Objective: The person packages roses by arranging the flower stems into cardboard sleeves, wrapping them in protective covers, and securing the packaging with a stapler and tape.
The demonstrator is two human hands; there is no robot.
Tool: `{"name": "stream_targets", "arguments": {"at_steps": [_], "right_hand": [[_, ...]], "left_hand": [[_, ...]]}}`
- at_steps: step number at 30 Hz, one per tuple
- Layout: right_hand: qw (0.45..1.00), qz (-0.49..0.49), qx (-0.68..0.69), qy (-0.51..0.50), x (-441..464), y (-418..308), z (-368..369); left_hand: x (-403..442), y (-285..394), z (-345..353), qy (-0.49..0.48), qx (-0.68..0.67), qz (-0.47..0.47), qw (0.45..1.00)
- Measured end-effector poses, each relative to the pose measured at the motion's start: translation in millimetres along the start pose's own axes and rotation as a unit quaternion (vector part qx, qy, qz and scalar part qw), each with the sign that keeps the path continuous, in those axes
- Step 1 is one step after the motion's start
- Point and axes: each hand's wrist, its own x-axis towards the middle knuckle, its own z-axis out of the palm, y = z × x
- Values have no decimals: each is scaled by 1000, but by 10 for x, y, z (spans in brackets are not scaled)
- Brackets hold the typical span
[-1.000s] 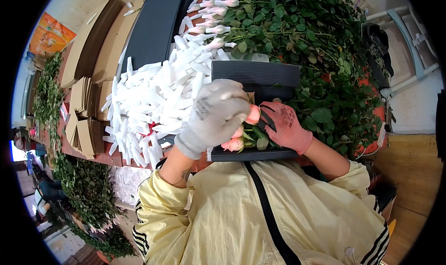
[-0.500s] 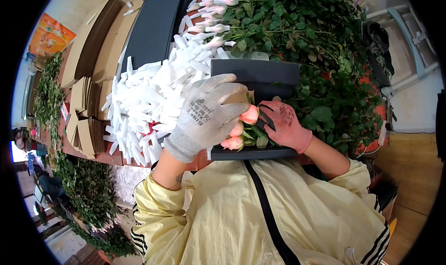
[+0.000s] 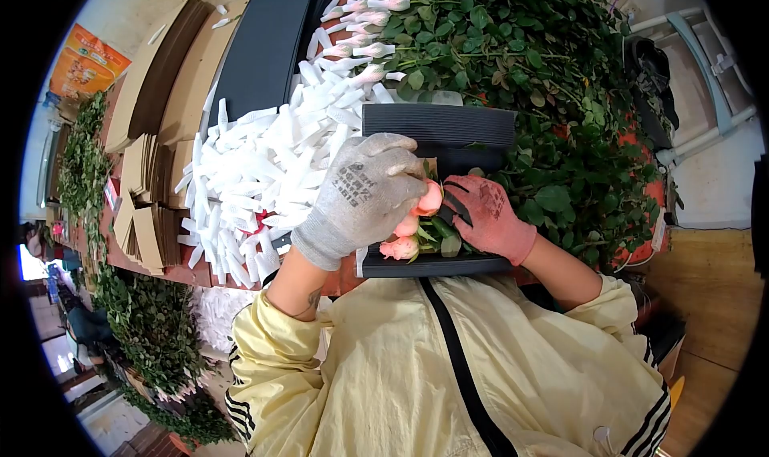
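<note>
The left hand (image 3: 364,194), in a grey knit glove with dark printing on its back, reaches in from the left with its fingers bent over the uppermost pink rose (image 3: 432,200); the fingertips meet the edge of the bloom, but whether they pinch it cannot be told. The right hand (image 3: 485,219), in a reddish-pink glove with dark finger patches, is curled in narrowly just to the right of the same bloom, beside a green leaf (image 3: 450,245); what lies inside its bent fingers is hidden. Two more roses, the middle rose (image 3: 407,225) and the lowest rose (image 3: 400,249), sit below the uppermost one, their heads facing left, between the hands and above a black ridged strip (image 3: 436,265) near the yellow jacket (image 3: 384,361). A black corrugated panel (image 3: 439,126) lies beyond the hands, and part of a brown cardboard piece (image 3: 430,167) shows just behind the left fingers. Left of the left hand spreads a heap of white sleeves (image 3: 264,161) on the red table (image 3: 345,277). Farther off, rosebuds in white sleeves (image 3: 373,50) lie in a column, with dense rose foliage (image 3: 513,48) to their right. Cardboard strips (image 3: 152,72) stand stacked at the far left, beside a long dark board (image 3: 263,44).
</note>
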Motion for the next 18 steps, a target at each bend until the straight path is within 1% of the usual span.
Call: {"name": "stream_targets", "arguments": {"at_steps": [2, 4, 5, 7, 8, 9, 10, 12, 14, 15, 16, 17, 18], "right_hand": [[1000, -4, 0, 3, -15, 30, 24], [1000, -7, -11, -1, -23, 48, 26], [1000, -7, -11, -2, -26, 40, 25], [999, 2, -15, 43, -37, 11, 18], [999, 3, -15, 43, -29, 7, 7], [999, -9, -7, 34, -21, 4, -6], [999, -24, 1, 24, -13, 9, -14], [1000, -11, 4, 20, -1, 34, -3], [1000, -1, 8, 18, 11, 20, 4], [1000, 0, 5, 28, 7, -3, -5], [999, 2, 3, 37, -2, -18, -9], [999, 3, 3, 36, -9, -8, 12], [999, 0, -11, 37, -19, 17, 46]], "left_hand": [[14, 21, 16, 7, -4, -1, 1000], [52, 74, 17, 27, -24, -31, 999], [65, 76, 16, 28, -25, -31, 999], [90, 76, 14, 64, -80, -72, 992], [86, 66, -14, 64, -81, -71, 992], [65, 41, -66, 148, -125, -128, 973], [36, 15, -124, 231, -166, -184, 941], [-41, -42, -262, 206, -144, -232, 940], [-103, -79, -283, 198, -141, -246, 938], [-80, -40, -316, 156, -44, -184, 969], [-57, 9, -332, 110, 51, -121, 985], [-26, 72, -309, 104, 81, -113, 985], [-31, 123, -271, 104, 80, -113, 985]]}}
